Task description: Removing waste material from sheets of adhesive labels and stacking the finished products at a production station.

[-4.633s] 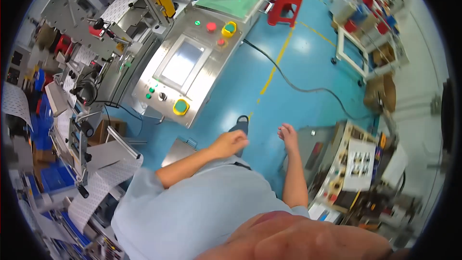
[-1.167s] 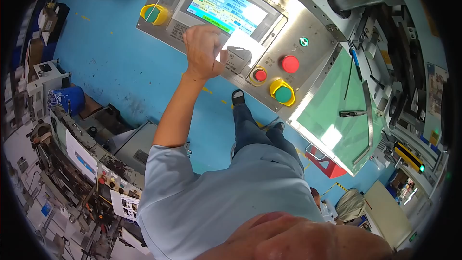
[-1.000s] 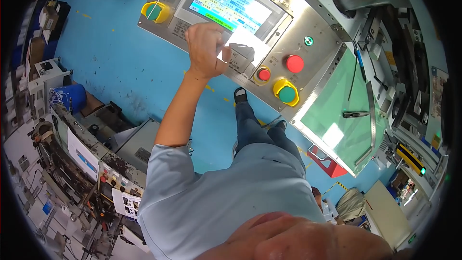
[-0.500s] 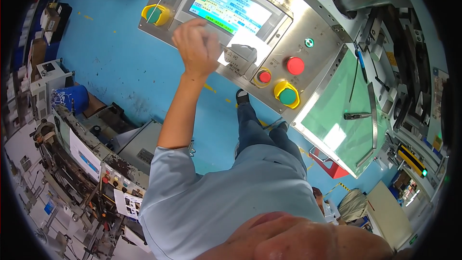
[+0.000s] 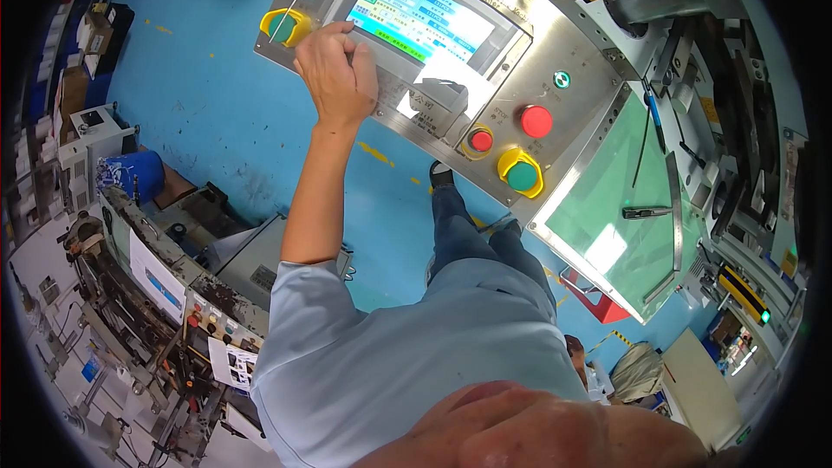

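The steel console (image 5: 568, 134) fills the top of the view, tilted over a blue floor (image 5: 225, 95). Its lit screen (image 5: 416, 22) sits at the upper middle. To the right lies a green-tinted guard window (image 5: 607, 225).

The left hand (image 5: 340, 76) rests at the screen's lower left corner, fingers curled loosely against the panel edge and closed on nothing that I can see; whether a fingertip actually presses the screen is hidden by the knuckles. The right hand is out of view.

Just left of the hand sits a green button in a yellow shroud (image 5: 284, 26). A sideways slip of the wrist could knock it, I judge. The red buttons (image 5: 536, 120) and the second shrouded green button (image 5: 520, 175) lie well apart, at less risk. Pressing blind, a finger could also land on the wrong field.
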`<state>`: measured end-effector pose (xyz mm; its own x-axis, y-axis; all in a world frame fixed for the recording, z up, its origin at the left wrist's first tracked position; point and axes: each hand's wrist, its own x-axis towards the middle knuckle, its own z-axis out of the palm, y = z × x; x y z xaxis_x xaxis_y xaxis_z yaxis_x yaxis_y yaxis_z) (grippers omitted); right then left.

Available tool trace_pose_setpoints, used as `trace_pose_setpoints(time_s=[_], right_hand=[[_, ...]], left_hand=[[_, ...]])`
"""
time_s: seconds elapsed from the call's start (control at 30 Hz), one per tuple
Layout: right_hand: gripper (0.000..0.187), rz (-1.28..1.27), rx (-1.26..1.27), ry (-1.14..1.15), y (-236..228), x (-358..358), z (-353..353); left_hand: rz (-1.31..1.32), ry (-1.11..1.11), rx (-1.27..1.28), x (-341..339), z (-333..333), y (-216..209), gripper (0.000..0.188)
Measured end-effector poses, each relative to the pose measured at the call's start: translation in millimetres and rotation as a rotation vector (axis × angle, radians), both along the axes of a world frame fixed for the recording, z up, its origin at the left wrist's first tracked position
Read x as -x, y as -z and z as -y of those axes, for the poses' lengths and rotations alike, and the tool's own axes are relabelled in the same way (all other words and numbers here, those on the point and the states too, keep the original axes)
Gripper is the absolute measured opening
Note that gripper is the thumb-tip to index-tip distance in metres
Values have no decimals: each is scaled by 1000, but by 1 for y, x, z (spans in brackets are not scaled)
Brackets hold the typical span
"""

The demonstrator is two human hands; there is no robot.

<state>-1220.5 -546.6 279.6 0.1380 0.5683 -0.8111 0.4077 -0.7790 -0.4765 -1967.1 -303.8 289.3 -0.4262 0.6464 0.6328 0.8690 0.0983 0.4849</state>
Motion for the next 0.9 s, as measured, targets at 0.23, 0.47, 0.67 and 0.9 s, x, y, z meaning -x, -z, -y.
trace_pose_setpoints(time_s=[0.23, 0.47, 0.67, 0.9], right_hand=[[24, 66, 29, -78, 0, 1, 0], [23, 29, -39, -122, -1, -5, -1], [26, 60, -102, -236, 12, -15, 3], [26, -20, 2, -44, -6, 6, -11]], left_hand=[[-5, 97, -10, 7, -3, -7, 13], [-4, 105, -64, 10, -5, -8, 12], [-16, 114, -52, 10, -16, -9, 12], [-40, 116, -26, 9, -29, -11, 12]])
